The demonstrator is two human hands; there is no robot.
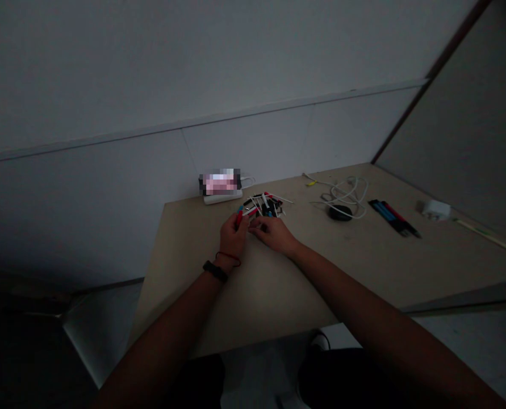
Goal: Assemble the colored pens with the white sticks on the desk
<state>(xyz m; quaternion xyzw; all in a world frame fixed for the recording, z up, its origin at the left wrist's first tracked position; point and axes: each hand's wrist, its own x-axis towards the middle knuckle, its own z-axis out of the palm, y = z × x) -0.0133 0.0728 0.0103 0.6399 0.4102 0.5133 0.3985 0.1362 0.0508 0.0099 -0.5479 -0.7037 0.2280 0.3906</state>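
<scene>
Within the left hand (232, 236), over the table (253, 295), is a red piece (239, 218), gripped by curled fingers. Just beside it, the right hand (275, 234) bends its fingertips inward; whether they pinch anything, I cannot tell. Just beyond the 2 hands lies a jumbled pile of small parts (268, 205), black, white, red and blue. Farther back, a lit screen (221, 183) stands on a white block (222, 197). Rightward lie a looped white cable (359, 196), a black mouse (340, 213) and slim pens (387, 216).
</scene>
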